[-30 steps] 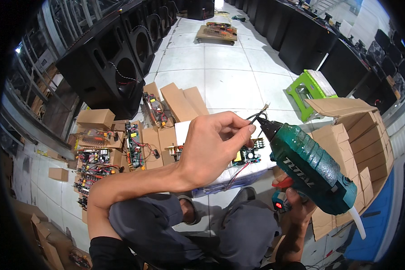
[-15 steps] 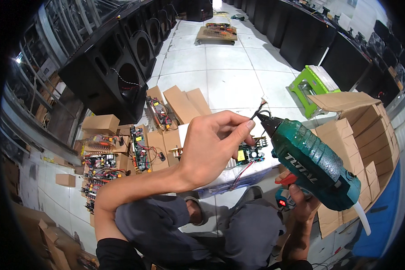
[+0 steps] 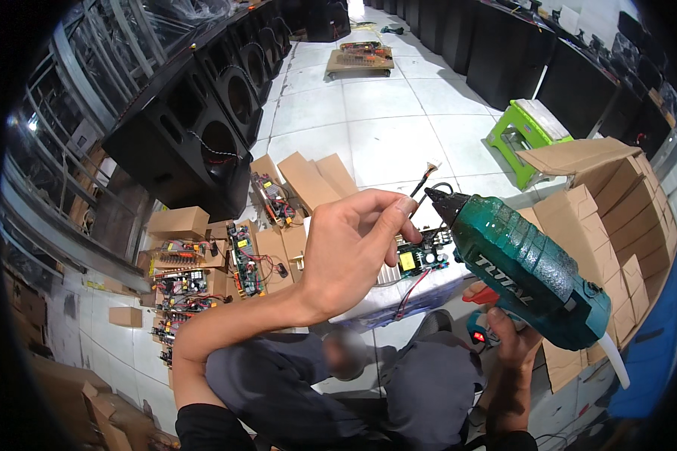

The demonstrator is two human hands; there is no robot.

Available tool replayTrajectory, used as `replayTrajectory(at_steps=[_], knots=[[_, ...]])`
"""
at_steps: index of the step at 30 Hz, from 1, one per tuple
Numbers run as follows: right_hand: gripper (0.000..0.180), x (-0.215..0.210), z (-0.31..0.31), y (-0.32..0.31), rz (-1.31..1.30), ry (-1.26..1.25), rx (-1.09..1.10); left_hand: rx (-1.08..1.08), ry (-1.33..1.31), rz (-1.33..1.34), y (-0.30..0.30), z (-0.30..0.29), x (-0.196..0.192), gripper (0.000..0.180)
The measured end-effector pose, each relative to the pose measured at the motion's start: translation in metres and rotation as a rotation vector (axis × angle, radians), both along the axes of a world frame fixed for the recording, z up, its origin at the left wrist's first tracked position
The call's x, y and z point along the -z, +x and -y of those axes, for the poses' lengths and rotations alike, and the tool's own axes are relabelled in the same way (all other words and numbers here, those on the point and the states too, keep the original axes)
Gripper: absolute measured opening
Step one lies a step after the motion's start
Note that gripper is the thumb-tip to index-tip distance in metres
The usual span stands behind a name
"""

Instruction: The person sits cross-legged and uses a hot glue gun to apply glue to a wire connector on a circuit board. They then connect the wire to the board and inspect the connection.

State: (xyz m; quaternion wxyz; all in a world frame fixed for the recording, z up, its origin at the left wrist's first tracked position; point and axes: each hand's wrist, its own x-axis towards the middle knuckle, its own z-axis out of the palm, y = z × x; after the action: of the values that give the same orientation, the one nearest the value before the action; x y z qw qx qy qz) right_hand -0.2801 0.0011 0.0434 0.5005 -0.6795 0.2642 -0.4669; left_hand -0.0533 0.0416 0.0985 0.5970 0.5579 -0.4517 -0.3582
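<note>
The left hand (image 3: 353,252) is raised above the white box (image 3: 376,307), its thumb and index fingers (image 3: 393,225) pinched together on a thin black cable (image 3: 422,186). The cable slants up out of this grip, its far end splitting into short coloured wires. The right hand (image 3: 513,342) is wrapped around the handle of a teal glue gun (image 3: 530,263), next to its red trigger (image 3: 480,294); most of its fingers are hidden, so I cannot tell whether the trigger is pressed. The gun's black nozzle (image 3: 445,204) points toward the cable, close beside it, and a white glue stick (image 3: 615,362) sticks out of its rear.

Below the hands, a circuit board (image 3: 421,261) lies on the white box toward its right edge, with red and black wires (image 3: 409,293) hanging over the near edge. More circuit boards (image 3: 244,259) lie among cardboard pieces on the tiled floor (image 3: 387,143) to the left. An open carton (image 3: 617,225) stands at the right, near a green stool (image 3: 525,139); black speaker cabinets (image 3: 180,143) stand at the far left.
</note>
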Motion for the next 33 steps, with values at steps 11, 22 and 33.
replayTrajectory(at_steps=[11, 22, 33], knots=[[0.042, 0.007, 0.003, -0.002, 0.11, -0.012, -0.018, 0.023, 0.025, -0.033, 0.0, -0.001, -0.004, 0.026], [0.049, 0.034, 0.001, -0.044, 0.108, 0.176, 0.074, -0.076, -0.069, 0.081, 0.002, 0.0, -0.002, 0.023], [0.06, 0.028, -0.041, -0.138, 0.134, 0.254, 0.16, -0.141, -0.158, 0.084, 0.005, 0.003, 0.0, 0.026]])
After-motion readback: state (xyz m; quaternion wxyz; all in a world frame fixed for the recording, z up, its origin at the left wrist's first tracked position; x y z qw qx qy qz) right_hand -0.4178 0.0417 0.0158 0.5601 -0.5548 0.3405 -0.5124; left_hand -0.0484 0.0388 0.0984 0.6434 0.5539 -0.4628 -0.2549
